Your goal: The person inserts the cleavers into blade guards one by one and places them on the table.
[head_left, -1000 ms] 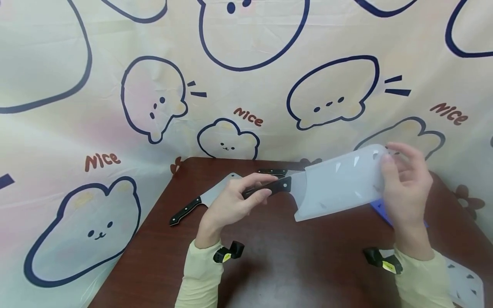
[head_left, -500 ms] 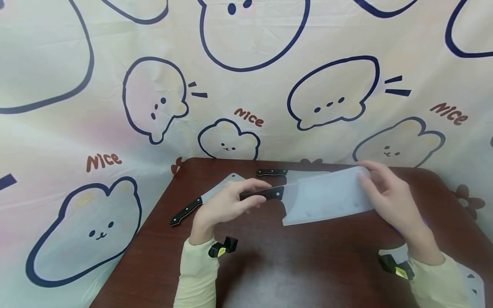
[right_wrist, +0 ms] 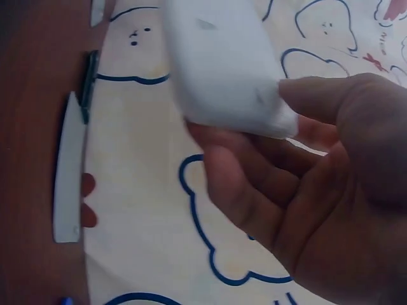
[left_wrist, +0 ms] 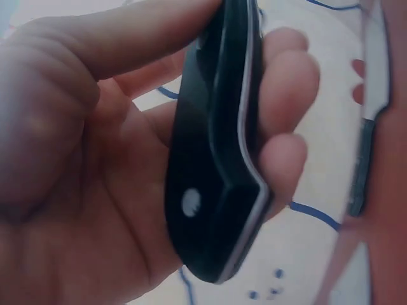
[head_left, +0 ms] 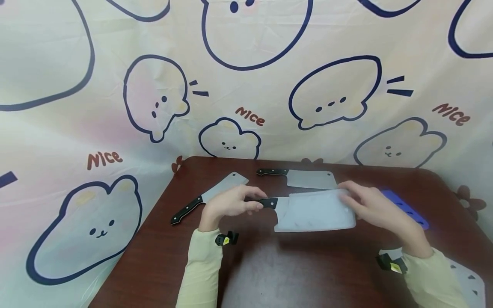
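Milky-white plastic cover sits over most of the blade of a cleaver, which both hands hold up above the brown table, edge side toward the near side. On the left, the left hand grips the black handle; on the right, the right hand pinches the cover's outer end between thumb and fingers. A strip of bare metal shows between handle and cover, so the step in hand looks like working the cover along the blade, though whether on or off cannot be told. The next move seems to call for a steady left grip and a straight pull or push, with fingers clear of the edge. A second cleaver lies to the left, a third cleaver at the far side; a blue slotted piece lies right, and a white piece with cutouts near right.
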